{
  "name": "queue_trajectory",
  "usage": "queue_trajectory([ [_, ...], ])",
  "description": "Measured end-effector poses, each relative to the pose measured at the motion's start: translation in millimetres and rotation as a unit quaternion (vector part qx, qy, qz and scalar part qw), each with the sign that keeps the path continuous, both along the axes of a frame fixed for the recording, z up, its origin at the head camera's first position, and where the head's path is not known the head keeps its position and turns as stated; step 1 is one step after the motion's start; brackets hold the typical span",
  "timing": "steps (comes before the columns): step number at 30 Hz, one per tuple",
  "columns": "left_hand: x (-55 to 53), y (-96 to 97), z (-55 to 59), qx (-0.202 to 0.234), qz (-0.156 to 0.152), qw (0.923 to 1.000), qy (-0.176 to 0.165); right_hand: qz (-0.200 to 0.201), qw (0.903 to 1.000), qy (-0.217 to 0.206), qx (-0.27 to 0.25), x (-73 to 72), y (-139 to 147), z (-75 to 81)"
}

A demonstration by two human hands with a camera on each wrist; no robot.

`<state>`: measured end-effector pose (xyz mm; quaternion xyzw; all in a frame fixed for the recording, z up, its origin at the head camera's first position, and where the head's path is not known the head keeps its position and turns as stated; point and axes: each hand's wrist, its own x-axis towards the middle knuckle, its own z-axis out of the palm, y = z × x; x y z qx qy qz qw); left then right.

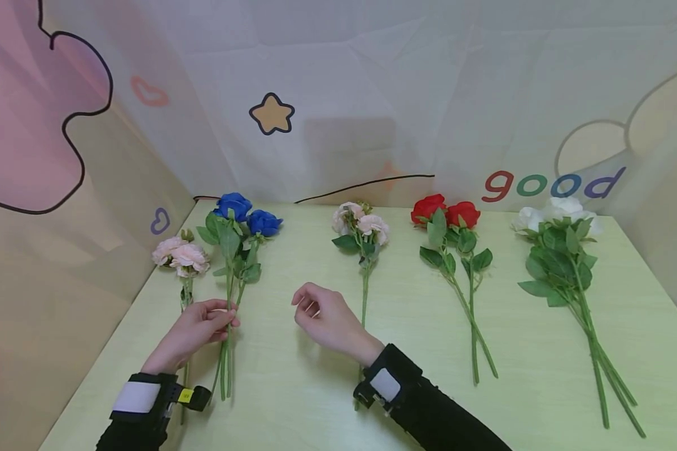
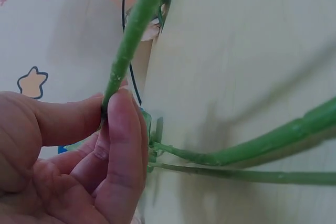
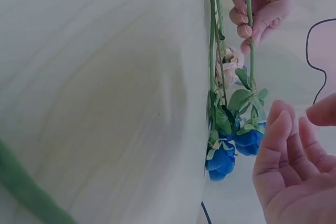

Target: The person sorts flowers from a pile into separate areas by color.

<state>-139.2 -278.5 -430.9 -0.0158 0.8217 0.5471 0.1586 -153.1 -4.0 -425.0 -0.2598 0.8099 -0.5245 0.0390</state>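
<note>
1. Head view: The left hand (image 1: pixel 202 327) pinches a stem of the blue roses (image 1: pixel 264 223) between thumb and fingers, toward the left side of the table (image 1: pixel 293 388).
2. The blue blooms overlap the line of the table's back edge, in front of the cloth backdrop (image 1: pixel 361 75).
3. Left pink flowers (image 1: pixel 189 257) lie just beside them, blooms at the left edge; the left hand partly covers their stem, so there is little room on that side.
4. The right hand (image 1: pixel 328 316) holds nothing, fingers loosely bent, over the broad strip between the blue roses and the middle pink flowers (image 1: pixel 373 228).
5. Farther right, each with a gap of table between, lie the red roses (image 1: pixel 464 215) and the white flowers (image 1: pixel 566 210), the latter nearest the right edge.
6. Left wrist view: The pinched stem (image 2: pixel 128 45) slants upward, well apart from two other stems (image 2: pixel 252 148) running over the table.
7. Right wrist view: The pinched stem hangs away from the table surface. The right hand's thumb and fingertips stand apart.
</note>
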Motion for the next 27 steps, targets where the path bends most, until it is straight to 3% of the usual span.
queue_trajectory([
  [8, 3.0, 9.1, 10.3, -0.022, -0.006, 0.9991, 0.036, -0.003, 0.9996, -0.017, -0.021, -2.6, 7.8, -2.2],
  [13, 1.5, 20.8, 14.8, -0.049, -0.019, 0.9955, 0.079, -0.036, 0.9983, -0.032, -0.032, -8.1, 19.1, -1.2],
  [22, -10.4, 48.1, 22.4, -0.071, -0.041, 0.9904, 0.112, -0.110, 0.9930, -0.025, 0.036, -13.8, 52.7, 3.9],
  [27, -20.0, 60.7, 20.2, -0.090, -0.048, 0.9870, 0.125, -0.124, 0.9903, -0.030, 0.055, -13.4, 65.8, 2.7],
])
